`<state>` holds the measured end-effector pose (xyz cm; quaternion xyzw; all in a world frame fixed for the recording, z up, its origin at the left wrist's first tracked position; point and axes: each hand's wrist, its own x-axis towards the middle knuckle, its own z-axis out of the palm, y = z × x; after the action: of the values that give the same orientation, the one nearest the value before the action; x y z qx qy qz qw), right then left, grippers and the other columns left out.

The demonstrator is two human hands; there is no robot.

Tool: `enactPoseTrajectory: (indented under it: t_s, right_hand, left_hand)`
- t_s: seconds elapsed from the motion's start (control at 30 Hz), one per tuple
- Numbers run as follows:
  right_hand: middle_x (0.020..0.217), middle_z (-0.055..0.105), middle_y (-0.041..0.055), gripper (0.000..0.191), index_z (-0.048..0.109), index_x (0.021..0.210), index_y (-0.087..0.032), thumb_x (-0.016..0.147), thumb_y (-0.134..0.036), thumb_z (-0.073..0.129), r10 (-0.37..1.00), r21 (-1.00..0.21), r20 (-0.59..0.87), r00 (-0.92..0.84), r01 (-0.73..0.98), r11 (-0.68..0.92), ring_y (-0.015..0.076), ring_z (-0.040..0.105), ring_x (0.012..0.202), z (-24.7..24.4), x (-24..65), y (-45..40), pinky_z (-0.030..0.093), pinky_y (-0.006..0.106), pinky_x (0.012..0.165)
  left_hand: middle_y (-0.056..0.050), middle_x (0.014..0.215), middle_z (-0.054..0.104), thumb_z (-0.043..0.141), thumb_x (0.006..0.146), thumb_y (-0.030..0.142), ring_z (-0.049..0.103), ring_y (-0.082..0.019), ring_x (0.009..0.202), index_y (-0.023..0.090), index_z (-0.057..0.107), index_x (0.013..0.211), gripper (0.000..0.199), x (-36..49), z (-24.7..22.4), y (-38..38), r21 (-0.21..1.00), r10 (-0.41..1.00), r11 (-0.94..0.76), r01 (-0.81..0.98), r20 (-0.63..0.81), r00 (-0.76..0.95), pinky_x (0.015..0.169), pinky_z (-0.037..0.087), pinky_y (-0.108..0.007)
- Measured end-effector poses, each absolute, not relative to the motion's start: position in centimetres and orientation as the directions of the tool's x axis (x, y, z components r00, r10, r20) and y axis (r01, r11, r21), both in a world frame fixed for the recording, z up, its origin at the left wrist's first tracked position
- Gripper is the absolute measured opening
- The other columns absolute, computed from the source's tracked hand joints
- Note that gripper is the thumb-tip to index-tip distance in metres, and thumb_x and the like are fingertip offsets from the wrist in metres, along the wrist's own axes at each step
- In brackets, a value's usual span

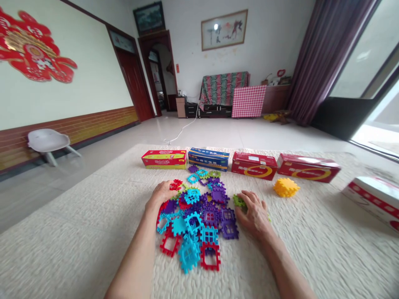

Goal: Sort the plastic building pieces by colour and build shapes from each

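Observation:
A loose heap of plastic interlocking square tiles [193,222] in purple, light blue, red and green lies in front of me. Some tiles are solid, others have window-like openings. At the heap's left edge, my left hand [161,194] rests with its fingers reaching toward a red tile [176,185]; its fingertips are partly hidden. On the right side, my right hand [254,211] curls over green tiles [239,201], which stick out from under it on both sides. Farther right stands a neat stack of yellow tiles [286,187].
Behind the heap are a red-yellow box [164,160], a blue box [208,159] and two dark red boxes [254,166] in a row. A white-red box [374,199] sits at far right. All rest on a cream textured cover [93,232]. A white chair [49,141] stands left.

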<state>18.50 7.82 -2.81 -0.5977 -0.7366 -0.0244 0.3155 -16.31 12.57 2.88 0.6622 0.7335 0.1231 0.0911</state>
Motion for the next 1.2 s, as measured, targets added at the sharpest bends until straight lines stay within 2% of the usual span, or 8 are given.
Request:
enactPoseTrajectory:
  t_s: [0.13, 0.3, 0.6, 0.73, 0.83, 0.9, 1.03, 1.2]
  right_hand:
    - [0.126, 0.057, 0.0102, 0.036, 0.058, 0.113, -0.022, 0.079, -0.031, 0.053, 0.870, -0.330, 0.485, -0.091, 0.902, 0.278, 0.0289, 0.045, 0.123, -2.9, 18.6, 8.0, 0.034, 0.050, 0.093]
    - [0.125, 0.058, 0.0098, 0.035, 0.058, 0.114, -0.023, 0.081, -0.031, 0.052, 0.863, -0.320, 0.495, -0.097, 0.903, 0.286, 0.0281, 0.046, 0.122, -3.1, 18.8, 8.2, 0.034, 0.049, 0.094]
    - [0.123, 0.059, 0.0087, 0.032, 0.059, 0.112, -0.023, 0.082, -0.033, 0.051, 0.858, -0.315, 0.503, -0.106, 0.902, 0.296, 0.0280, 0.047, 0.120, -3.2, 18.9, 8.3, 0.036, 0.048, 0.092]
    - [0.123, 0.060, 0.0086, 0.034, 0.059, 0.112, -0.023, 0.081, -0.033, 0.052, 0.859, -0.323, 0.504, -0.093, 0.902, 0.287, 0.0283, 0.048, 0.120, -3.2, 19.0, 8.4, 0.035, 0.049, 0.093]
    - [0.122, 0.060, 0.0089, 0.034, 0.059, 0.112, -0.023, 0.081, -0.033, 0.052, 0.859, -0.330, 0.505, -0.090, 0.899, 0.288, 0.0284, 0.048, 0.119, -3.2, 19.1, 8.5, 0.035, 0.048, 0.092]
    - [0.121, 0.061, 0.0089, 0.033, 0.060, 0.111, -0.022, 0.081, -0.032, 0.052, 0.857, -0.334, 0.508, -0.091, 0.896, 0.293, 0.0281, 0.049, 0.118, -3.2, 19.1, 8.4, 0.036, 0.047, 0.091]
    - [0.119, 0.061, 0.0086, 0.031, 0.061, 0.108, -0.022, 0.079, -0.031, 0.053, 0.852, -0.338, 0.516, -0.089, 0.893, 0.297, 0.0277, 0.050, 0.116, -3.1, 19.1, 8.4, 0.036, 0.046, 0.090]
    - [0.119, 0.061, 0.0085, 0.031, 0.061, 0.109, -0.023, 0.081, -0.030, 0.052, 0.849, -0.327, 0.519, -0.101, 0.894, 0.307, 0.0275, 0.049, 0.117, -3.1, 19.2, 8.4, 0.035, 0.044, 0.089]
  left_hand:
    - [-0.008, 0.110, 0.070, 0.060, 0.076, 0.030, 0.063, -0.021, 0.102, 0.024, 0.065, 0.116, 0.040, -16.1, 2.0, 13.1, 0.267, 0.990, 0.089, 0.960, 0.078, -0.114, 0.085, 0.046, -0.026]
    - [-0.007, 0.111, 0.069, 0.056, 0.080, 0.030, 0.062, -0.020, 0.103, 0.024, 0.067, 0.113, 0.036, -16.3, 1.1, 13.7, 0.259, 0.985, 0.097, 0.961, 0.116, -0.131, 0.088, 0.044, -0.026]
    - [-0.009, 0.121, 0.063, 0.050, 0.084, 0.026, 0.057, -0.019, 0.113, 0.018, 0.063, 0.118, 0.037, -18.0, 1.2, 13.8, 0.250, 0.918, 0.176, 0.952, 0.309, -0.250, 0.098, 0.039, -0.024]
    - [-0.012, 0.117, 0.066, 0.052, 0.082, 0.035, 0.060, -0.022, 0.108, 0.019, 0.061, 0.121, 0.043, -18.4, 2.8, 12.9, 0.252, 0.935, 0.273, 0.928, 0.158, -0.318, 0.090, 0.043, -0.027]
    - [-0.012, 0.116, 0.066, 0.056, 0.077, 0.041, 0.061, -0.025, 0.107, 0.019, 0.060, 0.121, 0.049, -18.3, 3.6, 12.1, 0.224, 0.956, 0.289, 0.931, -0.013, -0.293, 0.084, 0.044, -0.028]
    - [-0.013, 0.116, 0.066, 0.058, 0.074, 0.041, 0.061, -0.026, 0.107, 0.020, 0.061, 0.119, 0.050, -18.1, 3.6, 11.8, 0.192, 0.957, 0.290, 0.938, -0.067, -0.282, 0.083, 0.044, -0.028]
    - [-0.013, 0.115, 0.067, 0.059, 0.072, 0.039, 0.062, -0.025, 0.106, 0.021, 0.063, 0.115, 0.047, -17.5, 2.9, 11.7, 0.181, 0.953, 0.301, 0.936, -0.042, -0.299, 0.081, 0.043, -0.026]
    - [-0.010, 0.110, 0.069, 0.063, 0.069, 0.033, 0.063, -0.022, 0.101, 0.021, 0.061, 0.119, 0.051, -17.7, 2.5, 12.0, 0.298, 0.949, 0.300, 0.906, -0.003, -0.314, 0.076, 0.043, -0.023]
